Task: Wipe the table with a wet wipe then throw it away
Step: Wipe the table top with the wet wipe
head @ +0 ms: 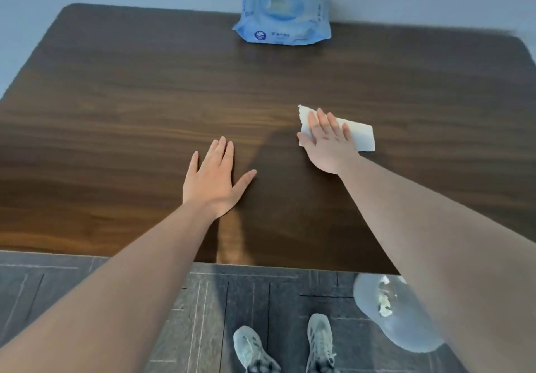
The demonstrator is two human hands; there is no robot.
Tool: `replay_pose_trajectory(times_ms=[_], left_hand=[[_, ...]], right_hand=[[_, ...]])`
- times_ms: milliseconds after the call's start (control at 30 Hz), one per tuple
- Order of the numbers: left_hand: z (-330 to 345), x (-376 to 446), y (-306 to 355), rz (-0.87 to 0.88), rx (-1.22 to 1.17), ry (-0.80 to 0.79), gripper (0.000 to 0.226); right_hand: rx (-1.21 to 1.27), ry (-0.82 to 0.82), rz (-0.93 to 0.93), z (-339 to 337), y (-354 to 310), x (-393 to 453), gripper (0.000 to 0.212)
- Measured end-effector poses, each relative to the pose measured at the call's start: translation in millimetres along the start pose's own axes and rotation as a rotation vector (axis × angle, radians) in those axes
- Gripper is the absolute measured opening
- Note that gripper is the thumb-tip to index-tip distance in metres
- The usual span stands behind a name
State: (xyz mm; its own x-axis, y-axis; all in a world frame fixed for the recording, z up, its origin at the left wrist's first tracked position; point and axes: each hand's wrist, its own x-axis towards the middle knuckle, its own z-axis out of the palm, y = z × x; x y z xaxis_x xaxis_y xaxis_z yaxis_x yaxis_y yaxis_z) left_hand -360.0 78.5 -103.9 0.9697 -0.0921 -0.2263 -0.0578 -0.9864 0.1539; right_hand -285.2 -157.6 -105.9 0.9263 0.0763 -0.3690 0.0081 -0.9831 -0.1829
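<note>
The right hand (pixel 324 137) presses a folded white wet wipe (pixel 359 136) flat against the dark wooden tabletop (pixel 145 97); the grip is a spread palm with fingers extended, pinning the wipe rather than pinching it. The wipe projects beyond the fingertips and to the outer side of the grip. The left hand (pixel 213 182) lies open and empty on the tabletop, inward of the grip and nearer the body. A blue pack of wipes (pixel 282 17) stands well beyond the grip at the far edge. A lined bin (pixel 391 314) sits on the floor, below the near edge and under the right forearm. Likely faults: with no pinch, the wipe may bunch or slide out from under the palm during a stroke; a long reach may nudge the pack.
</note>
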Motion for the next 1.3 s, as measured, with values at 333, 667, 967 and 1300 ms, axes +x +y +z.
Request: replay_pose_trajectory(times_ms=[333, 667, 967, 1300], left_hand=[[13, 35, 161, 0.404, 0.058, -0.055, 0.087], [32, 59, 230, 0.444, 0.183, -0.073, 0.089], [29, 54, 226, 0.416, 0.087, -0.068, 0.088], [12, 14, 92, 0.122, -0.089, 0.055, 0.077]], right_hand=[[0.146, 0.073, 0.450, -25, 227, -62, 0.063], [0.195, 0.129, 0.679, -27, 322, -99, 0.065], [0.174, 0.095, 0.561, -18, 257, -87, 0.065], [-0.018, -0.001, -0.014, 5, 55, -36, 0.065]])
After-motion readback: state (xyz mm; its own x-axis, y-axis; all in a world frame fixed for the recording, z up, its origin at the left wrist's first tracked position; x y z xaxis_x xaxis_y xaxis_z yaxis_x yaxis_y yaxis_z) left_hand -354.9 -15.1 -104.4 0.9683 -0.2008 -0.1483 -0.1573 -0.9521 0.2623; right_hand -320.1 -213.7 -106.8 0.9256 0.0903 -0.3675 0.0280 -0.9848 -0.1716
